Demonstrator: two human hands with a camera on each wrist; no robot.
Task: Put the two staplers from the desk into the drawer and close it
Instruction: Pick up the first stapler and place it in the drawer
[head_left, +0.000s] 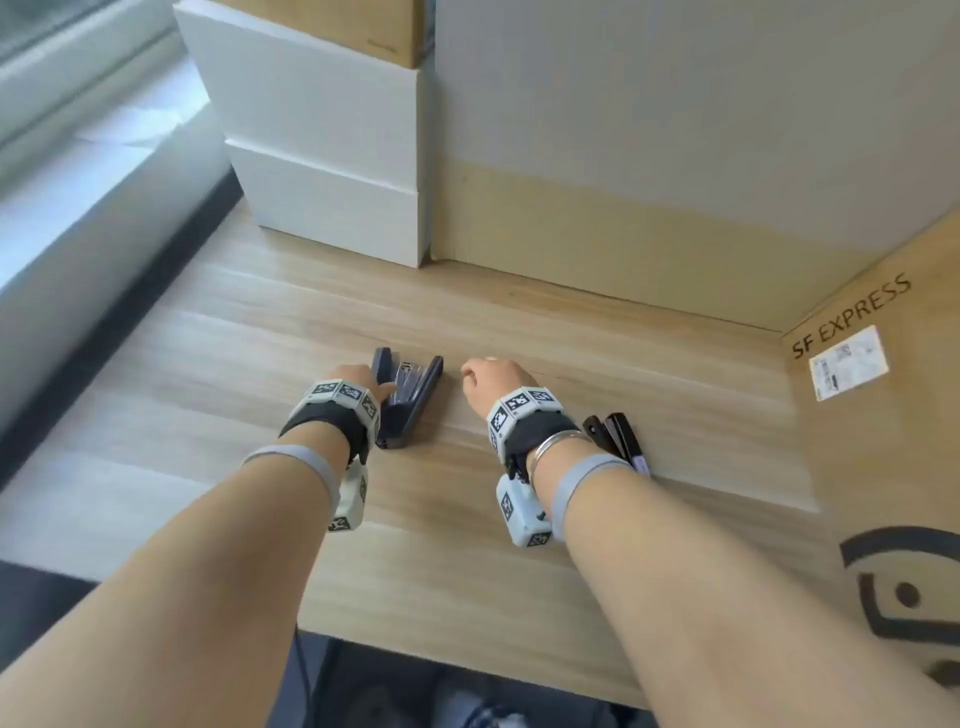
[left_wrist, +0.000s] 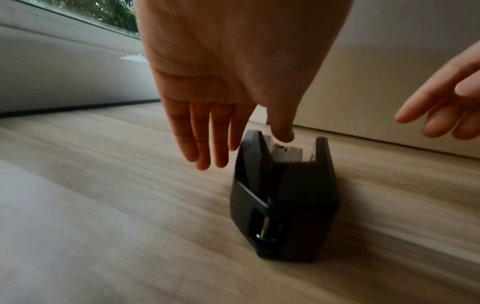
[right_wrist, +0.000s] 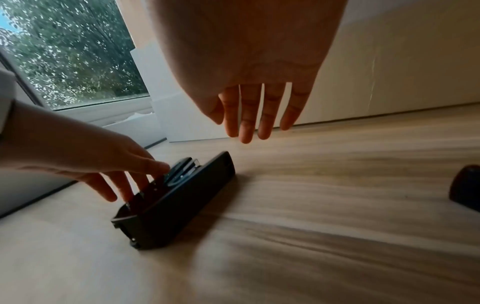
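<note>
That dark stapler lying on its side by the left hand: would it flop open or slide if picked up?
The dark blue-grey stapler lies on its side with its arm splayed from the base, so it would probably swing at the hinge when lifted. Its smooth casing on the wooden desk may slide if nudged. It looks rigid, unlikely to roll.

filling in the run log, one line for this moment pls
phase: reach | left hand: open, fingers at dark blue stapler | right hand: open, holds nothing | black stapler: on desk | drawer: not in view
</note>
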